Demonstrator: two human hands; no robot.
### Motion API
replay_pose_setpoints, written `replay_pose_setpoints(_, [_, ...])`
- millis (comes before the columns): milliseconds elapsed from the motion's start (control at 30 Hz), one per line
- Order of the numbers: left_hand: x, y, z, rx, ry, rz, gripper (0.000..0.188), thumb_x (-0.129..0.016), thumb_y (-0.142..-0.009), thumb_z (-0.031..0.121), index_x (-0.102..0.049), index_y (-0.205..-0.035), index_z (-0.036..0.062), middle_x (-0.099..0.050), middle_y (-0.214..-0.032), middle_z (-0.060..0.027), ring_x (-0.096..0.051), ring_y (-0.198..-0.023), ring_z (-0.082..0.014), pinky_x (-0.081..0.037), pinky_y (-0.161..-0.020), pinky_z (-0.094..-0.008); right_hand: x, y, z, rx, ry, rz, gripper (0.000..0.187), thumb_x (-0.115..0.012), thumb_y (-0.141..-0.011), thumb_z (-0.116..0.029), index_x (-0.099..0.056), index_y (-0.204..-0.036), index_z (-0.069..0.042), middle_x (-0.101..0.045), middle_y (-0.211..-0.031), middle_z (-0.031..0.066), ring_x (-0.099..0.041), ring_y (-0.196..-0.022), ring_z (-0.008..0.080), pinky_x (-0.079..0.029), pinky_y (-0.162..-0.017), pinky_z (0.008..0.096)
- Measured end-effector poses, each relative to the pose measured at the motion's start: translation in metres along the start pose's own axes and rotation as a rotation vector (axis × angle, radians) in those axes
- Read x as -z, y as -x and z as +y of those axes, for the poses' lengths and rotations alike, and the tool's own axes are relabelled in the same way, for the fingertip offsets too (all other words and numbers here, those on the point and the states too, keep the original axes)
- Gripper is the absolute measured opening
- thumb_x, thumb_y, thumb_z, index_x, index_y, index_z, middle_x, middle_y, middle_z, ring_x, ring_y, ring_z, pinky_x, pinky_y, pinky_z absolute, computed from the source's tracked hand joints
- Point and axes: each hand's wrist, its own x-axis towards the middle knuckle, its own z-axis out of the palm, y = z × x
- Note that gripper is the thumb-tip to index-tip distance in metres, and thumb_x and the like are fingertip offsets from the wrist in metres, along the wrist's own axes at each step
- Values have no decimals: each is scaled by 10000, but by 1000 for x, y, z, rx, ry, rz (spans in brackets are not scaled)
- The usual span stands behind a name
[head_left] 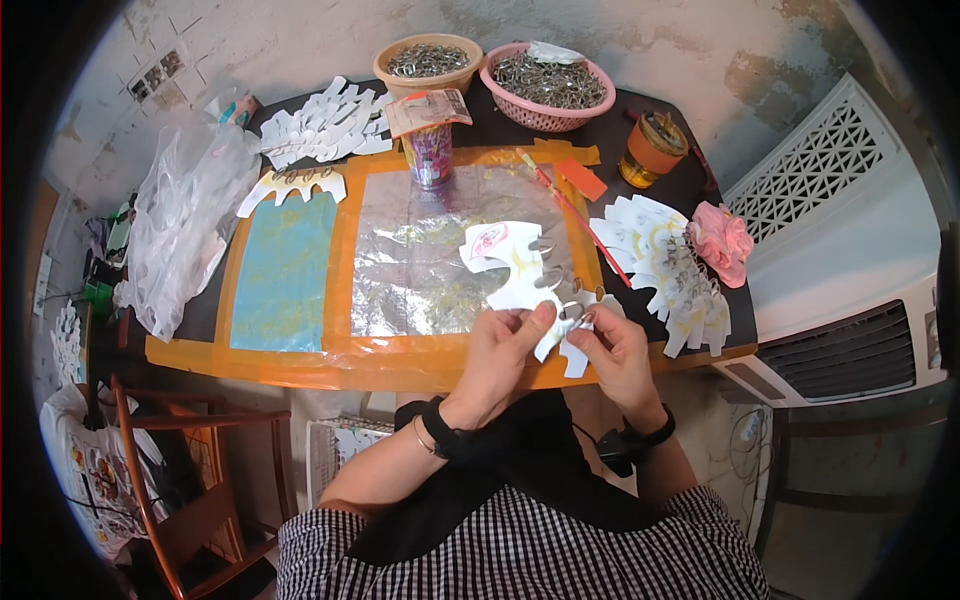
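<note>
A white cut-out card [515, 280] with notched, tabbed edges and a pink mark at its far end is held above the near edge of the table. My left hand [505, 345] grips it between thumb and fingers. At the card's near right tabs, the fingers of my right hand [615, 355] pinch a small metal ring [588, 318]; exactly how the ring sits on the tab is partly hidden by the fingertips. Beneath the card lies a plastic-covered work area [400, 290], edged with orange tape and smeared yellow.
At the back stand a tan bowl [428, 60] and a pink basket [550, 95], both full of metal rings. Stacked cards [325, 125] lie back left, ringed cards [670, 270] right. Also around are a cup [428, 155], a glue jar [655, 150], a red brush [590, 230] and plastic bags [190, 210].
</note>
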Motion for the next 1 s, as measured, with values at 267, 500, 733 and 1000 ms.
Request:
replay_pose_setpoints(267, [4, 16, -6, -114, 65, -30, 221, -674, -1015, 115, -671, -1187, -23, -702, -1009, -17, -598, -877, -69, -491, -749, -245, 25, 9, -1, -141, -148, -329, 813, -547, -961, -693, -561, -1325, 33, -640, -1171, 38, -609, -1049, 102, -474, -922, 253])
replay_pose_setpoints(500, [10, 23, -11, -101, -188, -104, 302, -703, -985, 90, -674, -1269, -8, -675, -932, 30, -564, -812, -44, -465, -704, -215, 11, -16, -17, -135, -322, -240, 512, -565, -1064, -379, -562, -1348, 47, -664, -1179, 87, -654, -1088, 157, -516, -942, 296])
replay_pose_setpoints(733, [12, 28, -15, -105, -330, -143, 239, -725, -980, 131, -647, -1172, 13, -682, -915, 13, -586, -743, -28, -468, -585, -196, -12, -25, -40, -233, -185, -166, 176, -668, -1006, -173, -633, -910, -30, -608, -848, -42, -590, -780, 12, -500, -692, 199])
replay_pose_setpoints(1000, [48, 24, 9, 248, -3, -328, 579, -754, -877, 41, -477, -1385, 6, -599, -1206, -43, -610, -1191, -179, -510, -1001, -328, -16, -17, -49, -253, -132, -132, 158, -743, -929, -109, -624, -858, -32, -560, -713, -77, -527, -667, -11, -392, -566, 181])
